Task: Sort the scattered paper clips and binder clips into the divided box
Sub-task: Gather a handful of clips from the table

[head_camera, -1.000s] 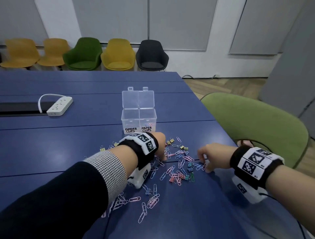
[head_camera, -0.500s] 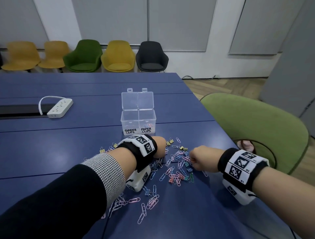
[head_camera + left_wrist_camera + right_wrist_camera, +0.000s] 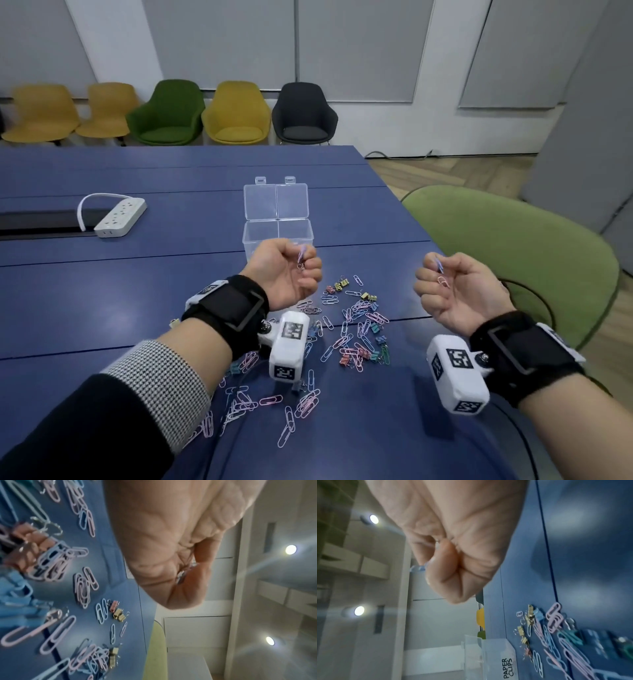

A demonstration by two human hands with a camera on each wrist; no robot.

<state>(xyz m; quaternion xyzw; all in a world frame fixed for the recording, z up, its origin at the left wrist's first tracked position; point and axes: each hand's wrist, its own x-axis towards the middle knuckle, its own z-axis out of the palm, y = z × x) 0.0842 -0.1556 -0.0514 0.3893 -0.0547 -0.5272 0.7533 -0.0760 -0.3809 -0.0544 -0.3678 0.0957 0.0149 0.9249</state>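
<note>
1. Clearly the paper clips (image 3: 346, 329) are light, thin, stiff wire that slides on the surface (image 3: 102, 294); I judge a fingertip pinch across the loop best. The binder clips (image 3: 340, 284) are chunkier and take a pinch across the body.
2. Left hand (image 3: 286, 274), palm up with fingers curled, holds a few clips just in front of the open divided box (image 3: 277, 233).
3. Right hand (image 3: 452, 291), likewise curled, pinches a blue and a pink clip, right of the box.
4. Most clips lie scattered below and between both hands.

Open divided box (image 3: 278, 229) seems unobstructed above; scattered clips (image 3: 356, 329) lie before it.
</note>
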